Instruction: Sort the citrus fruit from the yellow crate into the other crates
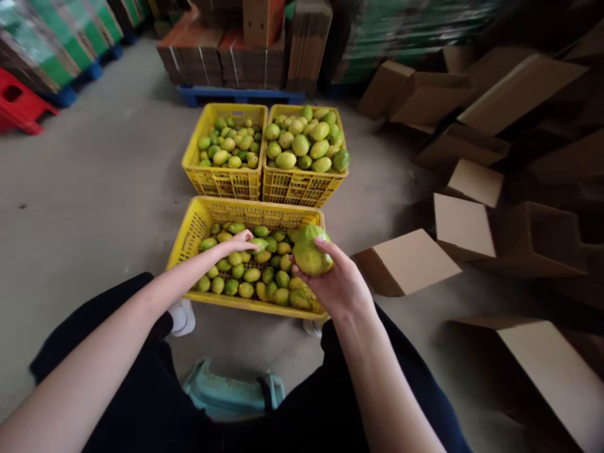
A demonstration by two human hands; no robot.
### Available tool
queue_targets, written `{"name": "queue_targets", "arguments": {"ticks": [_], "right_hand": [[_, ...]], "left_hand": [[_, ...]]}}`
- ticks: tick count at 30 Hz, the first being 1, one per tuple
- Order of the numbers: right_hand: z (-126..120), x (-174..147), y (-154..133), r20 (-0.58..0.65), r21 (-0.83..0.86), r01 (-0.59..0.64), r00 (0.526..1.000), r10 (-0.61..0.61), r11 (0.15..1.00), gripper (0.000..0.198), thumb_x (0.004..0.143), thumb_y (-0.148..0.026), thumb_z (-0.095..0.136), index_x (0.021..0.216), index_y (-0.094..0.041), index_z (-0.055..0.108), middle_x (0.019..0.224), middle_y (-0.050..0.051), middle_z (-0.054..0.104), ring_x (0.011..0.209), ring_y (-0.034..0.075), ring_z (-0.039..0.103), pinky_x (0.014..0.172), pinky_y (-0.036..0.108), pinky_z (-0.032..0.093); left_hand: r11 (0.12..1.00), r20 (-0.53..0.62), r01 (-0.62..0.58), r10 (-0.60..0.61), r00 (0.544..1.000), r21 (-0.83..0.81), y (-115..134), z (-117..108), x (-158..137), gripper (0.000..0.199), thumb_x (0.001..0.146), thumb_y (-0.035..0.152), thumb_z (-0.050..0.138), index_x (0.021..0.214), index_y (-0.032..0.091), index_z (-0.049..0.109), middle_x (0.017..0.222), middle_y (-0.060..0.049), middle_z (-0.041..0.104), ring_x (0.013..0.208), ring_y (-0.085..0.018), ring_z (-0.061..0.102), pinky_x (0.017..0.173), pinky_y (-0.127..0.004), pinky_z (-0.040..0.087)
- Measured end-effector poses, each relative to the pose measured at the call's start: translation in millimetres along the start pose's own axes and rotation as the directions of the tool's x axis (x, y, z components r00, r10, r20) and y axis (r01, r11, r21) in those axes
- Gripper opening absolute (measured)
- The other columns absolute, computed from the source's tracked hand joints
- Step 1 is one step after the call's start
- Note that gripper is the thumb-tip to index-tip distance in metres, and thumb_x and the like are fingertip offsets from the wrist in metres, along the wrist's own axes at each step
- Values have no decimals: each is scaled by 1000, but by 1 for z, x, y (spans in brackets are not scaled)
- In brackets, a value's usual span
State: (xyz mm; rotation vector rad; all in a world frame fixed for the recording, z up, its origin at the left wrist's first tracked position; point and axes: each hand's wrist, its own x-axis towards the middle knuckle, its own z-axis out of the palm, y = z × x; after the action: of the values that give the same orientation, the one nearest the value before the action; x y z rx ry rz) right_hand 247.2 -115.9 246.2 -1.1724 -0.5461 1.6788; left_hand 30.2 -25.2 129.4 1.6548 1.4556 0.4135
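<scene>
My right hand (342, 280) is wrapped round a large yellow-green lemon (311, 251), held above the right side of the front yellow crate (255, 307). Over the middle of the same crate, my left hand (240, 241) has its fingers curled on a smaller green lemon (259, 245). Whether that fruit is lifted off the others cannot be told. Several loose lemons (252, 275), green to yellow, cover the floor of the front crate.
Behind stand a left crate (225, 179) of smaller lemons and a right crate (302, 187) heaped with larger ones. Open cardboard boxes (410, 261) lie along the right. Bundled cartons (195, 60) rest on a blue pallet (240, 95). A teal stool (231, 387) is below me.
</scene>
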Motion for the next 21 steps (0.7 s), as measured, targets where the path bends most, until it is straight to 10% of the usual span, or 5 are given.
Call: {"name": "queue_targets", "arguments": {"ticks": [5,10,15,21], "right_hand": [[23,3,15,-228,-134,272,927,-297,953,57,55,-47,90,99,-25,60,97,-1,70,90,23,69,75,39,60],[32,-10,31,15,-325,475,867,-497,818,59,59,-43,90,102,-26,54,98,0,68,92,22,67,89,41,55],[33,-17,44,165,-437,690,691,-704,576,60,58,-35,90,100,-26,48,103,0,60,99,22,64,93,41,54],[34,-8,56,266,-572,770,502,-823,285,52,69,-32,82,106,-26,47,107,3,59,103,23,62,96,44,52]], "left_hand": [[938,-14,-97,98,995,-333,64,-70,-41,42,77,23,75,117,19,59,105,-7,72,97,-20,70,87,-35,57],[868,-308,-468,406,861,-165,96,-103,-108,52,65,25,89,112,19,66,114,-9,67,100,-22,69,91,-41,57],[766,-445,-619,622,644,176,89,-93,-139,47,75,12,82,118,23,67,113,-6,66,108,-22,66,98,-42,56],[717,-420,-679,672,610,161,67,-51,-133,51,74,5,81,121,21,67,113,-8,66,108,-23,67,96,-39,57]]}}
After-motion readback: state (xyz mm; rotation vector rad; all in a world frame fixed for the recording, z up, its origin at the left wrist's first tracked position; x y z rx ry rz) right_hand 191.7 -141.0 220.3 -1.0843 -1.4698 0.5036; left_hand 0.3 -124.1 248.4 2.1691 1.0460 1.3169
